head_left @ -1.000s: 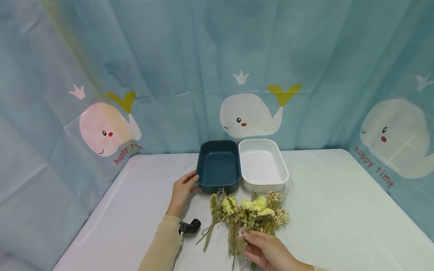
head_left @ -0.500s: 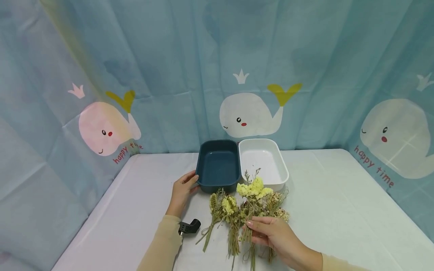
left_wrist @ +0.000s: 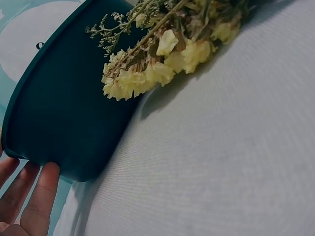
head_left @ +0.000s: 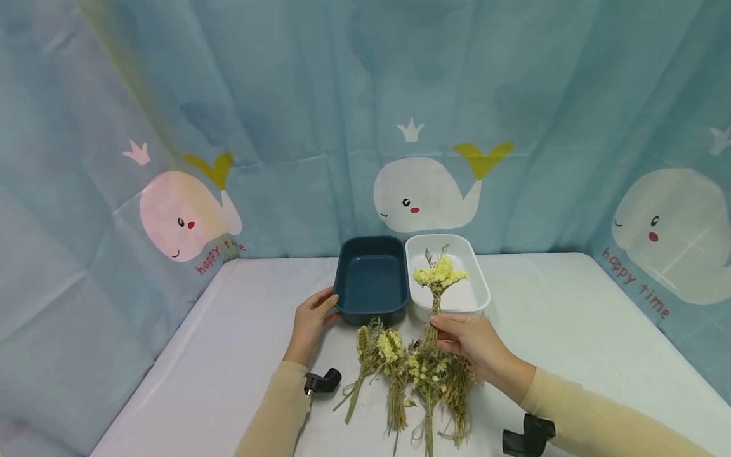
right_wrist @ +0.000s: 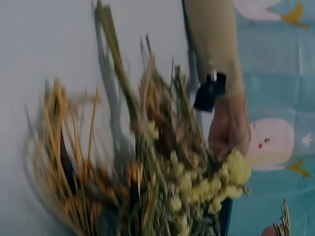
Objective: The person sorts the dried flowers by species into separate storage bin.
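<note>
Near the front left corner of the dark blue rectangular bin (head_left: 371, 279), my left hand (head_left: 311, 317) touches the outer side. In the left wrist view, straight fingers (left_wrist: 42, 196) rest against the bin's wall. My right hand (head_left: 476, 343) pinches the stems of a yellow dried flower bunch (head_left: 440, 275) between thumb and fingers. Its flower head is over the white bin (head_left: 478, 289). In the right wrist view only stem ends and a fingertip (right_wrist: 269, 231) show at the bottom edge.
Several dried flower bunches (head_left: 391, 349) lie on the white tabletop (head_left: 571, 343) in front of the bins, heads toward them. The two bins stand side by side against a blue whale-print curtain (head_left: 297, 203). Black wrist mounts (head_left: 528, 435) stick out from both sleeves.
My right hand has lifted the yellow bunch off the others and carried it forward, up to the white bin. The left hand stays at the blue bin.
</note>
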The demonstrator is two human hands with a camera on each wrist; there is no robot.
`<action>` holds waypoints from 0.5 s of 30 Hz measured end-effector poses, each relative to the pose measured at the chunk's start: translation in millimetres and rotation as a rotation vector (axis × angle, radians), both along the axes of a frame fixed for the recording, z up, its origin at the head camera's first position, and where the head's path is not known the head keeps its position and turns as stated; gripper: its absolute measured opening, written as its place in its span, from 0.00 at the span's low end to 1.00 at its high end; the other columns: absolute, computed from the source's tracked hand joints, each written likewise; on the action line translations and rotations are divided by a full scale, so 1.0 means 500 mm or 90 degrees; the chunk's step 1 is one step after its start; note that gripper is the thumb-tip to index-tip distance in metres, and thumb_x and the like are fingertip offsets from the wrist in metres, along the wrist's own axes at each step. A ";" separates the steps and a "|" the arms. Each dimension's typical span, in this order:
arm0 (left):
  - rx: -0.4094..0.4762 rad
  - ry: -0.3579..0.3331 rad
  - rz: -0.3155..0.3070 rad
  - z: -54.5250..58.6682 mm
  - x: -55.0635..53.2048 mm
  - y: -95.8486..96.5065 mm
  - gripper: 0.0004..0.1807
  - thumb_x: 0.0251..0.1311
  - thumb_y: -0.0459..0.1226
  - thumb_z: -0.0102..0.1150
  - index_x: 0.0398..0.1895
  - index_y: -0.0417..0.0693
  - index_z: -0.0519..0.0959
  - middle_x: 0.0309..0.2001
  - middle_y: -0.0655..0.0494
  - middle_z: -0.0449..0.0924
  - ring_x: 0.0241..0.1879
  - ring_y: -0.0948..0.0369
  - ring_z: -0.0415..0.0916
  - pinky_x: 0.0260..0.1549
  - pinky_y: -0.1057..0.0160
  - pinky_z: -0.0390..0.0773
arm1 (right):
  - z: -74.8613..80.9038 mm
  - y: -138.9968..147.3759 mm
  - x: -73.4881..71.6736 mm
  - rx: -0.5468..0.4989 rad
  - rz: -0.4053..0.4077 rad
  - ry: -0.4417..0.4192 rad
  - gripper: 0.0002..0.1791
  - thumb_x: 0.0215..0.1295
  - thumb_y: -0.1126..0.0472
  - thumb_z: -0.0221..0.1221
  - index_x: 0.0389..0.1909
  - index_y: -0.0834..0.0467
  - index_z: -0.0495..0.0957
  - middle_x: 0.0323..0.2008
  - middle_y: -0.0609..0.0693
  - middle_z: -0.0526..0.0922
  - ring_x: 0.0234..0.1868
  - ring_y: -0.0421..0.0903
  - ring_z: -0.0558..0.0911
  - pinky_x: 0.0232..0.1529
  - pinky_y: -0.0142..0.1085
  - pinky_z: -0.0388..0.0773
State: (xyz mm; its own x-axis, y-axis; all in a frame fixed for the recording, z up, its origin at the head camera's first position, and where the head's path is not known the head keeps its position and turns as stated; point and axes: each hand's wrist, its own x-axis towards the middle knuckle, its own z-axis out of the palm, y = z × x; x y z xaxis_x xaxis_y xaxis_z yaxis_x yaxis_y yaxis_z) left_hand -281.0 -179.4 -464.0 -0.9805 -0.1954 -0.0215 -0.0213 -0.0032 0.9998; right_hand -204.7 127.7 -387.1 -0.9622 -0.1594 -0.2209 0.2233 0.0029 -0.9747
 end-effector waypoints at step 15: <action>-0.003 0.006 -0.004 -0.005 -0.003 0.002 0.24 0.68 0.42 0.61 0.65 0.44 0.76 0.65 0.42 0.74 0.59 0.52 0.78 0.54 0.56 0.85 | 0.023 0.011 -0.104 0.027 -0.005 0.040 0.23 0.71 0.61 0.60 0.59 0.73 0.75 0.32 0.43 0.88 0.31 0.35 0.84 0.37 0.26 0.86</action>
State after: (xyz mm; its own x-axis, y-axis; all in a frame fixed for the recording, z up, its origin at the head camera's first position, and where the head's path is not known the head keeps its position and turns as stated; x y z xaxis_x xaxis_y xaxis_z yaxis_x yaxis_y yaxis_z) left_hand -282.4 -178.4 -466.4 -0.9818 -0.1893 -0.0115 -0.0119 0.0010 0.9999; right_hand -256.6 133.4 -375.7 -0.9755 -0.1436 -0.1669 0.1624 0.0430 -0.9858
